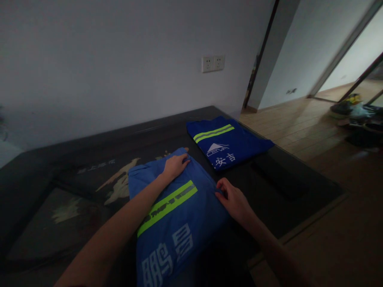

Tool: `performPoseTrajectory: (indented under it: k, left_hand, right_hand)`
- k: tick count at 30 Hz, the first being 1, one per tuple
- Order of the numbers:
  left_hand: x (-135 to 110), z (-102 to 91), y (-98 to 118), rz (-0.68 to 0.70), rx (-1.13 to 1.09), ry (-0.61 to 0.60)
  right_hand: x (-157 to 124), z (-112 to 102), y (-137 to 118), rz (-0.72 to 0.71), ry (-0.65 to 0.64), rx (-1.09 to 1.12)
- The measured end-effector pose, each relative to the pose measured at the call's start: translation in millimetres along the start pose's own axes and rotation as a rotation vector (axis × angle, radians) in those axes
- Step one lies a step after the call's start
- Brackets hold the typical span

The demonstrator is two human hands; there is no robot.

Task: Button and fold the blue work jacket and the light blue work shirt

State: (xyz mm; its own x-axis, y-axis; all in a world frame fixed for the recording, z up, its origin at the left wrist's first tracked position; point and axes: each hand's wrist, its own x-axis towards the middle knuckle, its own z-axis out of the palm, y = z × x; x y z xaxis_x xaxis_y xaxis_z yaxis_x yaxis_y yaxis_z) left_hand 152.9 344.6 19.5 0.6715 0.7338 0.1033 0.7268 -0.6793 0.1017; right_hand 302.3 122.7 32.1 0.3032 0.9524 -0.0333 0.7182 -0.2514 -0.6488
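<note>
A light blue garment with a yellow-green reflective stripe and white characters lies folded on the dark table in front of me. My left hand rests on its far edge, fingers curled over the fabric. My right hand pinches the garment's right edge. A second, darker blue folded garment with a reflective stripe and white logo lies farther back to the right, untouched.
The table has a dark glossy top with pale painted figures and stands against a white wall with two sockets. To the right is a wooden floor, a doorway and a pile of items by a glass door.
</note>
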Motion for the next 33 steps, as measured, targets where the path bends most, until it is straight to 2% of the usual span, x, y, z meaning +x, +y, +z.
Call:
performPoseTrajectory:
  k: [2, 5, 8, 11, 13, 15, 18, 20, 24, 30, 33]
  left_hand:
    - [-1.4, 2.0, 4.9, 0.005, 0.027, 0.021]
    - [-3.8, -4.6, 10.2, 0.043, 0.007, 0.126]
    - [-12.5, -24.1, 8.2, 0.063, -0.096, 0.261]
    - [-30.1, -43.7, 0.4, 0.117, -0.169, 0.273]
    - [-42.3, -47.4, -3.3, 0.185, -0.153, 0.189]
    - [-49.8, -41.1, -3.2, 0.255, -0.110, 0.089]
    - [-48.8, -19.1, 2.5, 0.340, -0.046, -0.009]
    - [-42.9, -4.1, 6.3, 0.380, -0.021, -0.035]
    - [-34.9, 11.0, 7.5, 0.397, -0.012, -0.032]
    - [-39.3, 11.9, 6.3, 0.385, -0.077, 0.033]
    - [-38.1, 7.6, 7.3, 0.348, -0.170, 0.106]
  right_hand:
    - [-1.2, 1.1, -1.7, -0.010, -0.009, -0.058]
    - [-4.4, -0.2, -3.1, -0.065, 0.038, -0.154]
    - [-8.9, -7.7, -8.0, -0.184, 0.201, -0.208]
    - [-10.9, -14.2, -23.1, -0.388, 0.326, -0.203]
    - [-7.9, -11.0, -36.0, -0.528, 0.282, -0.220]
    - [-0.8, 0.2, -44.8, -0.623, 0.160, -0.285]
    - [12.9, 24.2, -42.4, -0.665, -0.008, -0.398]
    - [19.4, 36.4, -32.1, -0.666, -0.063, -0.434]
    - [20.4, 41.5, -12.8, -0.668, -0.072, -0.452]
    - [16.1, 35.9, -13.1, -0.662, -0.098, -0.458]
    - [16.4, 35.5, -15.0, -0.651, -0.111, -0.462]
